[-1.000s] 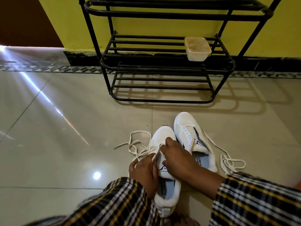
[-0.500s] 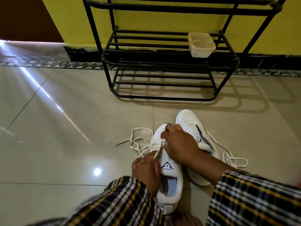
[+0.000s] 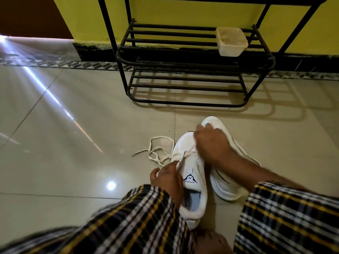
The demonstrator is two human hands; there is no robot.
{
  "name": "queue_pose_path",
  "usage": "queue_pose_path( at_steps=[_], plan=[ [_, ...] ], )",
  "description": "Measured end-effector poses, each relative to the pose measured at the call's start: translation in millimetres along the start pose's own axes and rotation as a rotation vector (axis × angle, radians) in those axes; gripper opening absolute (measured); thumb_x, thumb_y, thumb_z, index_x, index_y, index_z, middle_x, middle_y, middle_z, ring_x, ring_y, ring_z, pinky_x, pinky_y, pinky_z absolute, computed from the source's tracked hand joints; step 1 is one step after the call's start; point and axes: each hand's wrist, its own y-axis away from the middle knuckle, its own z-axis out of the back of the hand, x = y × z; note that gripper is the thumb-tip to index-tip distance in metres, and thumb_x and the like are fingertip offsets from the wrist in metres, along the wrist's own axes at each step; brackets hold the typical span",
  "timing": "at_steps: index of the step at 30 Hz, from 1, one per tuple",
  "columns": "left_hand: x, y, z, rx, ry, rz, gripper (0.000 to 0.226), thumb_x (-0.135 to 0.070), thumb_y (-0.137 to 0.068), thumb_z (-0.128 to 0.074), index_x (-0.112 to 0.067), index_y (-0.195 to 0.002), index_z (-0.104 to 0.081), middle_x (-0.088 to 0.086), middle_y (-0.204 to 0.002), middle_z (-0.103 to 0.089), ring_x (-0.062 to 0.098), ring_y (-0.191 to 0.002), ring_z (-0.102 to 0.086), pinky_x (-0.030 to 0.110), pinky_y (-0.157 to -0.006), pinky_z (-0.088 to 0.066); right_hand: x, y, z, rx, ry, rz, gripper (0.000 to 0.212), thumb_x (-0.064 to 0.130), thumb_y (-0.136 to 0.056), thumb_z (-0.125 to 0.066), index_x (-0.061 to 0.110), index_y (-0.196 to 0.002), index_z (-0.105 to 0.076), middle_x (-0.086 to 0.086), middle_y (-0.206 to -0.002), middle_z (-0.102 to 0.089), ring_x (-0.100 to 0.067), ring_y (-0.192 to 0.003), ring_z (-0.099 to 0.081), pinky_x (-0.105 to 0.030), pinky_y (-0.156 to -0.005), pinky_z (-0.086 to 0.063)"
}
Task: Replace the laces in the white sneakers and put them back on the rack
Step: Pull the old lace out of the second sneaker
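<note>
Two white sneakers lie on the tiled floor in front of me. My left hand [image 3: 167,178] grips the near sneaker [image 3: 192,180] by its left side at the tongue. My right hand [image 3: 211,142] is raised over that shoe's toe and pinches a white lace [image 3: 159,151] that runs taut from the eyelets; the lace's loose end coils on the floor to the left. The second sneaker [image 3: 222,184] lies just to the right, mostly under my right forearm. The black metal shoe rack [image 3: 183,105] stands beyond them against the yellow wall.
A cream plastic tub [image 3: 231,41] sits on the rack's middle shelf at the right. The glossy floor tiles [image 3: 73,143] stretch to the left with a bright light streak. My plaid sleeves fill the bottom of the view.
My right hand has moved up and away from the tongue toward the toe, drawing the lace taut. The view has shifted closer to the shoes; the second lace at the right is no longer visible.
</note>
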Motion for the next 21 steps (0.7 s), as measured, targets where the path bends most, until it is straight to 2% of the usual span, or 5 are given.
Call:
queue_pose_path(
  at_steps=[3,5,9,12,21],
  plan=[
    [-0.5,-1.1,0.3,0.001,0.022,0.002,0.045,-0.021,-0.095,-0.032,-0.029,-0.139,-0.036,-0.009,-0.125,-0.057,0.006,-0.120,-0.047,0.032,-0.113,-0.016,-53.1,-11.4,11.0,-0.041,0.001,-0.334,0.026,0.011,-0.084,-0.052,0.007,-0.108,-0.061,-0.011,-0.115,-0.056,-0.030,-0.112,-0.049,-0.033,-0.079,-0.044],
    [-2.0,-1.2,-0.2,-0.005,0.026,-0.002,0.045,-0.018,-0.095,-0.034,-0.028,-0.140,-0.036,-0.008,-0.122,-0.059,0.007,-0.118,-0.049,0.031,-0.113,-0.018,-60.6,-9.1,10.8,0.050,-0.032,-0.397,0.027,0.015,-0.087,-0.055,0.007,-0.111,-0.061,-0.011,-0.119,-0.054,-0.031,-0.116,-0.046,-0.034,-0.082,-0.045],
    [-3.2,0.6,0.3,-0.040,0.055,-0.009,0.043,-0.019,-0.096,-0.034,-0.027,-0.139,-0.038,-0.007,-0.121,-0.060,0.010,-0.116,-0.051,0.033,-0.111,-0.022,-26.3,-1.7,4.0,-0.015,-0.124,-0.092,0.034,0.030,-0.092,-0.055,0.014,-0.122,-0.056,-0.005,-0.127,-0.045,-0.026,-0.118,-0.041,-0.034,-0.085,-0.042],
    [-2.9,0.9,0.5,-0.055,0.062,-0.024,0.045,-0.026,-0.095,-0.025,-0.028,-0.137,-0.040,-0.008,-0.123,-0.060,0.009,-0.117,-0.051,0.032,-0.110,-0.024,10.1,4.5,-2.5,0.029,-0.142,0.148,0.024,0.020,-0.090,-0.054,0.013,-0.113,-0.060,-0.004,-0.119,-0.046,-0.024,-0.112,-0.043,-0.033,-0.071,-0.039],
    [-0.9,1.3,-3.5,-0.085,0.059,-0.032,0.070,-0.040,-0.079,-0.004,-0.030,-0.134,-0.045,-0.010,-0.118,-0.062,0.009,-0.111,-0.055,0.029,-0.106,-0.026,30.4,9.4,-15.2,0.166,-0.104,0.114,0.022,0.006,-0.090,-0.045,0.007,-0.107,-0.059,-0.006,-0.121,-0.045,-0.026,-0.114,-0.042,-0.031,-0.066,-0.030]
  ],
)
